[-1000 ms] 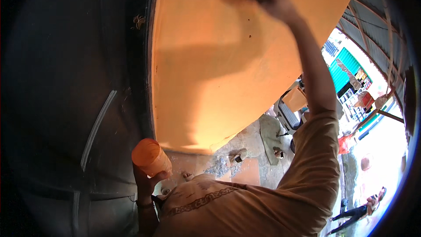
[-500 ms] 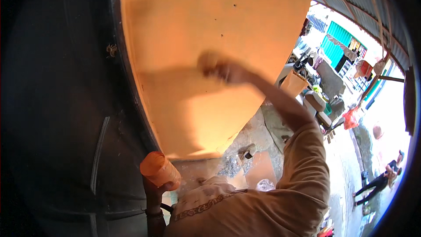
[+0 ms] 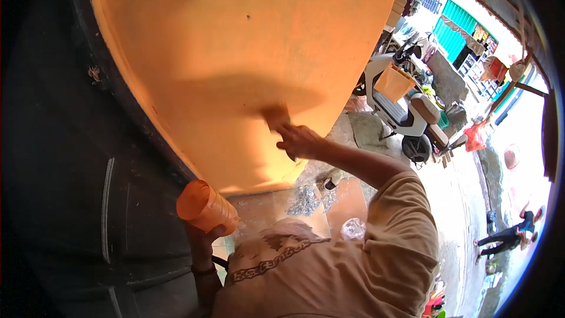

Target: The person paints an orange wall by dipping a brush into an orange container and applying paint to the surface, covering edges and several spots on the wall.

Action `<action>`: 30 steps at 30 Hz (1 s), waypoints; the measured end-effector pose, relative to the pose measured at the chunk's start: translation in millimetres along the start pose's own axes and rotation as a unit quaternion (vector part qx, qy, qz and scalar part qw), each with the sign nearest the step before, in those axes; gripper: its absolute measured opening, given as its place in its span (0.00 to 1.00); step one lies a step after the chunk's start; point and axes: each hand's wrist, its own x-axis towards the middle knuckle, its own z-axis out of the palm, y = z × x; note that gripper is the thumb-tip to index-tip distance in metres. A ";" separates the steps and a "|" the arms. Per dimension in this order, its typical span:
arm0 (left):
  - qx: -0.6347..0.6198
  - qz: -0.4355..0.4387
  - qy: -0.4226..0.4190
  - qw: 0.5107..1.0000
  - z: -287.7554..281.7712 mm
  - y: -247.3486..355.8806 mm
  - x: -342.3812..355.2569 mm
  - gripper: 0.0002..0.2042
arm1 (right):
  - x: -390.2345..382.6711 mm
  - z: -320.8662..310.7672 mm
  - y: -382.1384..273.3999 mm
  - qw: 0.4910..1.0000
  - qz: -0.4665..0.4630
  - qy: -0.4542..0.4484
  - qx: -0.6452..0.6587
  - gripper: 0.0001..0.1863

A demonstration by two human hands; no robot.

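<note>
My left hand [image 3: 207, 234] holds an orange plastic container [image 3: 206, 206] low at the left, beside a dark panel [image 3: 53, 171]. My right hand [image 3: 299, 141] is closed on a paintbrush [image 3: 278, 118], whose head is smeared by motion against the lower part of the orange wall [image 3: 176, 35]. I cannot tell whether the bristles touch the surface. A few small dark spots mark the wall higher up, and shadows of my arm lie across it.
A white scooter [image 3: 412, 118] with clutter around it stands right of the wall on concrete [image 3: 368, 132]. A red plastic bag [image 3: 474, 138] is farther right. Beyond, a person [image 3: 515, 235] is on the bright pavement. Crumpled clear plastic [image 3: 353, 228] lies on the floor near me.
My right hand with the brush has swept down from high on the wall to its lower part. The view has shifted, showing more of the scooter. My left hand still holds the container.
</note>
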 end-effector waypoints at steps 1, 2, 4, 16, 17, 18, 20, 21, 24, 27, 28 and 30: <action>0.023 -0.011 0.000 1.000 -1.5 -10.0 -0.2 0.45 | -0.5 -7.6 5.6 0.983 0.090 -0.110 0.116 0.06; 0.026 -0.017 -0.001 1.000 6.3 -4.5 -3.8 0.45 | -0.6 -22.8 23.5 0.975 0.133 -0.143 0.108 0.08; -0.027 0.017 -0.010 0.999 34.3 18.3 -0.9 0.42 | 2.2 -87.7 83.2 0.975 0.090 0.130 0.159 0.05; 0.009 0.001 -0.037 0.999 116.0 1.7 -7.7 0.42 | -41.0 -87.7 120.3 0.877 0.084 0.390 -0.269 0.20; 0.004 -0.002 -0.051 0.999 117.6 -1.2 -2.7 0.42 | -60.2 -28.5 103.5 0.922 0.142 0.306 -0.190 0.21; -0.008 0.008 -0.029 1.000 115.9 1.7 -5.8 0.42 | -74.1 -11.5 63.2 0.914 0.073 0.317 -0.243 0.15; -0.017 0.015 -0.017 1.000 115.8 8.3 -4.7 0.43 | -101.6 17.6 35.3 0.997 0.031 0.071 0.012 0.08; -0.011 0.016 -0.028 0.999 114.6 9.7 -1.1 0.43 | -100.3 11.4 50.2 0.997 -0.003 0.061 0.051 0.07; 0.021 0.006 -0.026 0.999 120.1 24.1 -6.9 0.44 | -85.9 -97.5 110.2 0.976 0.067 0.146 0.149 0.09; 0.036 -0.011 -0.049 0.998 125.9 18.2 -2.3 0.43 | -126.0 -211.0 174.4 0.944 0.249 0.145 0.160 0.21; 0.035 -0.022 -0.079 0.996 133.6 17.1 3.1 0.43 | -113.8 -268.2 145.4 0.927 -0.161 0.339 0.006 0.05; 0.030 -0.050 -0.088 0.994 147.0 24.3 2.5 0.42 | -112.6 -287.9 128.2 0.853 -0.089 0.447 -0.256 0.06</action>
